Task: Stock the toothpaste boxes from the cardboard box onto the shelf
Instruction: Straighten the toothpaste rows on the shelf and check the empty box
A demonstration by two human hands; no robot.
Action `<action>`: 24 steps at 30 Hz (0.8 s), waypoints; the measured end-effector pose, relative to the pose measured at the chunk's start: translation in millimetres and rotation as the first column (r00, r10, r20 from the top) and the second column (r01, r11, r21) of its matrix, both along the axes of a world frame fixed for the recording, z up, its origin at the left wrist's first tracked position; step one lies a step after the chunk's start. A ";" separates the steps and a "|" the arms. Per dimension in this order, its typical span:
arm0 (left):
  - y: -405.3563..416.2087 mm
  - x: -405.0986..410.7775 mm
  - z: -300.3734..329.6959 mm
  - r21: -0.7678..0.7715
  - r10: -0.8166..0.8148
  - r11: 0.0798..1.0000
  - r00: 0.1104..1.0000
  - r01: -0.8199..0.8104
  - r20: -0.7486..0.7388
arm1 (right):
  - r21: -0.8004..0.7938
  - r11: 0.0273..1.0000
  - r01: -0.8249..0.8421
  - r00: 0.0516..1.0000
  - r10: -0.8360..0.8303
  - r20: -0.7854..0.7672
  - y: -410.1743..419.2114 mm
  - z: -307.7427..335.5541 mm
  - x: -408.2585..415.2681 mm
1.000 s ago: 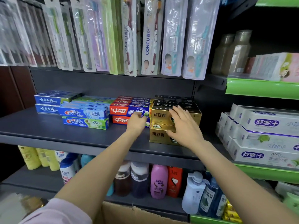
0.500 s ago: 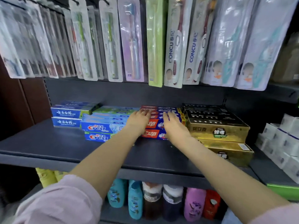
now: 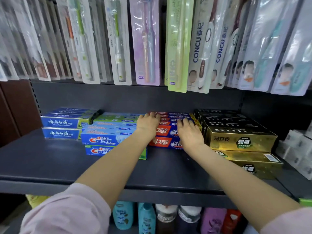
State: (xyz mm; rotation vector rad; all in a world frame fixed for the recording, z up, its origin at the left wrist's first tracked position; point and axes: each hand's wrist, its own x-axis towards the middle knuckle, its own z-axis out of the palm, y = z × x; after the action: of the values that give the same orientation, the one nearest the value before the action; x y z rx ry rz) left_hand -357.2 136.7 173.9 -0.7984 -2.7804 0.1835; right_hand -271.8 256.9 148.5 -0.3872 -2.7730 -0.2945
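Your left hand [image 3: 147,123] and right hand [image 3: 188,132] stay flat, fingers together, on the red toothpaste boxes [image 3: 166,130] mid-shelf [image 3: 50,162]; little has changed; the view sits slightly closer than before.

Both forearms hide parts of the red toothpaste boxes [image 3: 166,130] and Crest boxes [image 3: 101,141].

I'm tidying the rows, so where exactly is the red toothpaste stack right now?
In the head view, the red toothpaste stack sits mid-shelf between the Crest boxes on its left and the gold boxes on its right, under both hands.
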 end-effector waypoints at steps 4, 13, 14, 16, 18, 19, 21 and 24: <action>-0.1 -4.0 1.2 0.030 -0.017 0.999 0.988 0.013 0.150 | -0.086 0.995 -0.050 0.998 0.053 0.034 3.5 0.8 -6.1; -7.2 -7.3 8.8 0.155 -0.101 0.986 0.948 0.056 0.301 | -0.167 0.974 -0.151 0.985 0.162 0.056 9.7 4.6 -5.5; -8.7 -7.3 8.3 0.166 -0.112 0.984 0.947 0.064 0.301 | -0.177 0.971 -0.163 0.983 0.176 0.059 10.1 6.6 -5.3; -10.4 -5.1 5.1 0.202 -0.111 0.978 0.948 0.052 0.298 | -0.184 0.968 -0.168 0.983 0.177 0.037 9.6 8.0 -4.9; -8.2 0.5 0.1 0.265 -0.067 0.964 0.954 -0.014 0.292 | -0.146 0.979 -0.146 0.989 0.146 -0.008 5.2 4.7 -4.3; -6.1 4.2 -2.2 0.310 -0.043 0.949 0.954 -0.054 0.298 | -0.120 0.984 -0.129 0.992 0.127 -0.028 2.4 1.3 -4.3; -1.5 10.5 -5.4 0.401 -0.021 0.909 0.948 -0.114 0.317 | -0.092 0.992 -0.089 0.995 0.083 -0.060 -2.5 -7.3 -3.6; 0.1 13.7 -4.8 0.471 -0.019 0.871 0.949 -0.139 0.315 | -0.086 0.994 -0.060 0.992 0.050 -0.113 -4.5 -15.2 -2.0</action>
State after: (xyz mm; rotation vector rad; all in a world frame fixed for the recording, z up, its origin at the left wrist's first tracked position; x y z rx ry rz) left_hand -343.5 136.8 169.1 -0.6477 -2.9298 -0.6739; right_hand -273.8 252.4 133.2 -0.3371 -2.6889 -0.1321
